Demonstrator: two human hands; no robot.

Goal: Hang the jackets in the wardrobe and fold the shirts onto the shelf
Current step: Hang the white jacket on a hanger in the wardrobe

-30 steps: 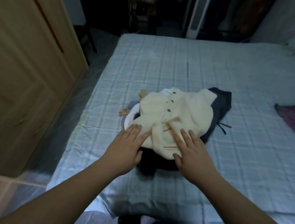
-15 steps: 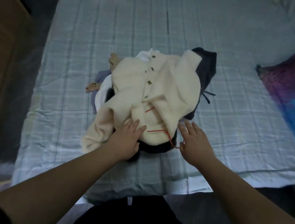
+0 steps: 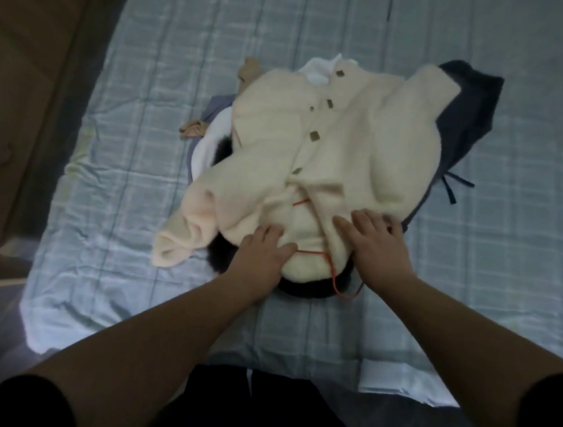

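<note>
— Two hands, fingers spread flat: left hand point(image 3: 259, 252), right hand point(image 3: 377, 244), both on cream jacket point(image 3: 310, 168) atop the bed's point(image 3: 140, 108) pile.

— Step: picking it up. Next move likely needs a collar grip.

My cream jacket point(image 3: 327, 169) covers most of the pile, so the dark garments point(image 3: 463, 109) beneath show only at their edges. My right fingers point(image 3: 367, 220) sink into fleece, tips hidden. The wardrobe point(image 3: 23, 92) runs off frame, blurred.
</note>
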